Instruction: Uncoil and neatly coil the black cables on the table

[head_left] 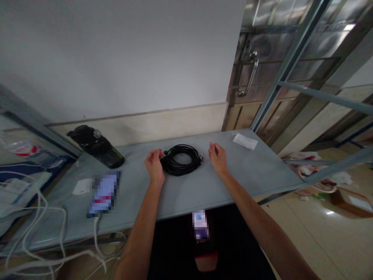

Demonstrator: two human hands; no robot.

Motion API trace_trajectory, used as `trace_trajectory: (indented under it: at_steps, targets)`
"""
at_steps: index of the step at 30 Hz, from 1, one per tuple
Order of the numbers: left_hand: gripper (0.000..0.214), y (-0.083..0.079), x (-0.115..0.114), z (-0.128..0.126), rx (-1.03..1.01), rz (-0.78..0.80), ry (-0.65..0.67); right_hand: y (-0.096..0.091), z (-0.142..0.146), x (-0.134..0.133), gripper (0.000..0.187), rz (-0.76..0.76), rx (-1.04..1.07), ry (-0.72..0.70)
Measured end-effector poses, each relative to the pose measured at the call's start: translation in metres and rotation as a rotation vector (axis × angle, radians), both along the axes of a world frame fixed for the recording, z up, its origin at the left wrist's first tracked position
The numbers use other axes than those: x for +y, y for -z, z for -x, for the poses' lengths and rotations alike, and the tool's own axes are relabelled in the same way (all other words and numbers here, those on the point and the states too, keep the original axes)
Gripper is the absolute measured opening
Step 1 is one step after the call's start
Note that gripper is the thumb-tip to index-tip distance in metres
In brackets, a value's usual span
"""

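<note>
A coiled black cable lies flat on the grey table, near its back edge. My left hand rests at the coil's left side, fingers curled and pinched on the cable's end by the plug. My right hand hovers just right of the coil, fingers loosely curled, holding nothing and not touching the cable.
A black bottle lies on its side at the back left. A blurred phone with a white cord and a white card sit at the front left. White paper lies at the back right. A metal door stands right.
</note>
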State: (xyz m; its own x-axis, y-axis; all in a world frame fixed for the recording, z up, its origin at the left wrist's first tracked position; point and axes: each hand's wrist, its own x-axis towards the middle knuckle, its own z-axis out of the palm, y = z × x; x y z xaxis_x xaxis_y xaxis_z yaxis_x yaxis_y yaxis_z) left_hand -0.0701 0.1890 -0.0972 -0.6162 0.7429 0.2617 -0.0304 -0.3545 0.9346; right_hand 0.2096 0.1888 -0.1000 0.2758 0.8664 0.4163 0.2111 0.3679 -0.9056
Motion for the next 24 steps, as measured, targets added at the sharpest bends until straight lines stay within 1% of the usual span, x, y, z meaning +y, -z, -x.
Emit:
trace_trajectory:
  at_steps: [9, 17, 24]
  targets:
    - [0.029, -0.0022, -0.0021, -0.0015, -0.002, -0.017, -0.002, 0.0025, -0.0001, 0.0003, 0.066, 0.011, 0.019, -0.013]
    - [0.030, -0.0009, 0.0003, 0.0020, 0.007, -0.025, -0.090, 0.0011, 0.0006, 0.0006, 0.067, 0.023, 0.023, 0.005]
    - [0.027, -0.0027, -0.0021, 0.0030, 0.050, -0.035, -0.163, -0.0016, 0.0017, -0.0021, 0.068, 0.029, 0.024, -0.002]
